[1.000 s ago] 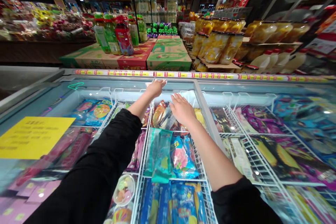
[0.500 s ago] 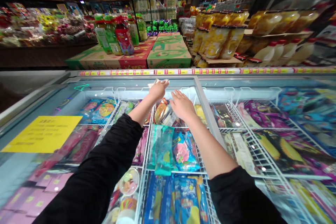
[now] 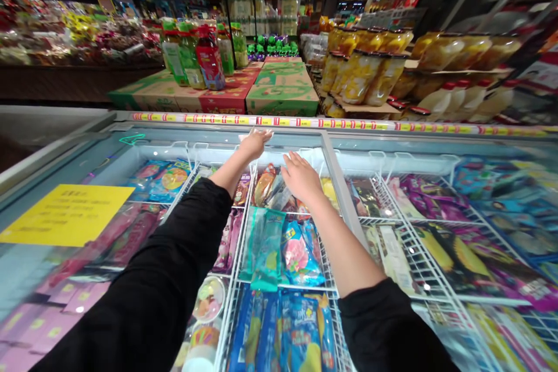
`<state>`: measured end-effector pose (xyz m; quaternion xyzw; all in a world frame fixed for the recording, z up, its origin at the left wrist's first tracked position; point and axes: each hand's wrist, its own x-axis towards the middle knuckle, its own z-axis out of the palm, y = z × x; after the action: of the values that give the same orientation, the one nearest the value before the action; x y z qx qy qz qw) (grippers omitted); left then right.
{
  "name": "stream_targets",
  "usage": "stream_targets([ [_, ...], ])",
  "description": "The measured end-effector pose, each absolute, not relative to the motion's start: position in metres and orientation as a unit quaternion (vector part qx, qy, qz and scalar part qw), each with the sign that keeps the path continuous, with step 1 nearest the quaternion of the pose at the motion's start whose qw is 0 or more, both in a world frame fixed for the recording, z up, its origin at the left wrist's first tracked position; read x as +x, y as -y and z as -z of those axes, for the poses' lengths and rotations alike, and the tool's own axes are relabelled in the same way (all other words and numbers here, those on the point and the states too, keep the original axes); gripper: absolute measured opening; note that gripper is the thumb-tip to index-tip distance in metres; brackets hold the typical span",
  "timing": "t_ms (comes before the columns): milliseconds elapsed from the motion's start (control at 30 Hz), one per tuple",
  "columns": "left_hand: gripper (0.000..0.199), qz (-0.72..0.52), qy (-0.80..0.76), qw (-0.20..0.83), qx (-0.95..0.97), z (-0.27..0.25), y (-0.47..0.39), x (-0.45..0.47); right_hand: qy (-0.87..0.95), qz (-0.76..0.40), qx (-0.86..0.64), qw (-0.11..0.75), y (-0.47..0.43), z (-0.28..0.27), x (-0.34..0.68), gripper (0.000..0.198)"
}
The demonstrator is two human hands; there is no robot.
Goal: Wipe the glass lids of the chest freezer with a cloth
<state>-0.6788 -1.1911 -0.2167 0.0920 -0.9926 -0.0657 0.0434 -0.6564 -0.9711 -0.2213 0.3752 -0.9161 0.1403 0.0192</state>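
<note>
My left hand [image 3: 255,144] is at the back edge of the freezer's glass lid [image 3: 288,138], gripping and pressing down a white cloth [image 3: 244,136]. Only bits of the cloth show around the fingers. To its right and a little nearer, my right hand [image 3: 300,175] lies flat on the glass with fingers stretched out, holding nothing. Beneath the lid, wire baskets [image 3: 238,256] hold packaged ices: teal packs [image 3: 268,250], a blue pack with a pink picture [image 3: 299,253] and blue bags [image 3: 300,325].
A yellow paper notice [image 3: 67,215] lies on the glass at left. The lid's grey frame bar [image 3: 344,186] runs beside my right forearm. Behind the price strip [image 3: 300,122] stand cartons [image 3: 283,96], drink bottles [image 3: 209,58] and jars of yellow fruit [image 3: 361,75].
My left hand has slid slightly left with the cloth along the back of the glass. The right hand stays in nearly the same place. The view has shifted a little.
</note>
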Motion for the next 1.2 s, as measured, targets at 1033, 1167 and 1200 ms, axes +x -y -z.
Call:
stream_targets([
  [1033,0.065,0.041,0.996,0.074,0.025,0.227,1.140,-0.603,0.914,-0.147,0.376,0.026,0.974,0.226,-0.660,0.057],
  [1167,0.064,0.063,0.997,0.052,-0.014,0.225,1.149,-0.630,0.916,-0.141,0.376,0.026,0.973,0.226,-0.661,0.058],
  [1200,0.063,0.070,0.996,0.049,-0.007,0.223,1.153,-0.638,0.915,-0.140,0.377,0.026,0.972,0.226,-0.661,0.058],
])
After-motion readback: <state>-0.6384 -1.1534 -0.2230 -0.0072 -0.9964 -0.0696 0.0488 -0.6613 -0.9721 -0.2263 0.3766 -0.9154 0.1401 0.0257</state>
